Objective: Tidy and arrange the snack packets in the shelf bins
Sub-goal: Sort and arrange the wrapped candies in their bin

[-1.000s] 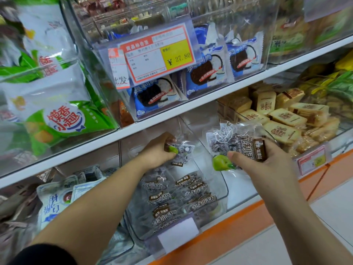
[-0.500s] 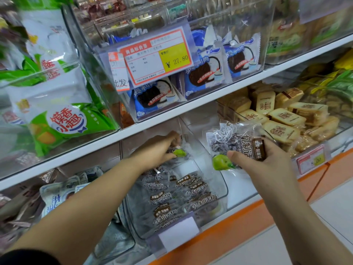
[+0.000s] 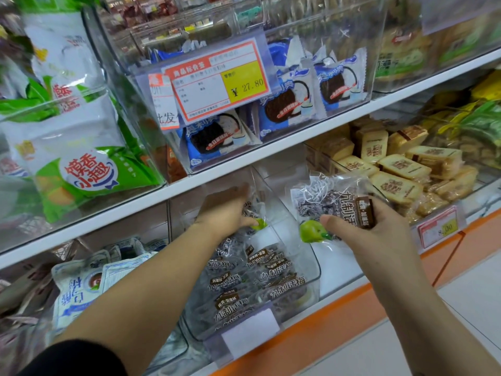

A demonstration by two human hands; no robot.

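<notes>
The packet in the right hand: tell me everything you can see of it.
The packet is clear, crinkly plastic with dark pieces showing through, white swirls printed above, dark Chinese lettering, a brown label and a green fruit picture at its lower left corner. The right hand pinches it, thumb across the front, held in the air right of the bin.

Plum packets [image 3: 260, 275] lie in bin [image 3: 311, 256] under shelf [image 3: 271, 156].

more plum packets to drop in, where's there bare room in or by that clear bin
Bare bin floor shows at the back right, between the left hand and the bin's right wall. The white shelf right of the bin, under the right hand, is also bare. The bin's front is crowded with plum packets.
</notes>
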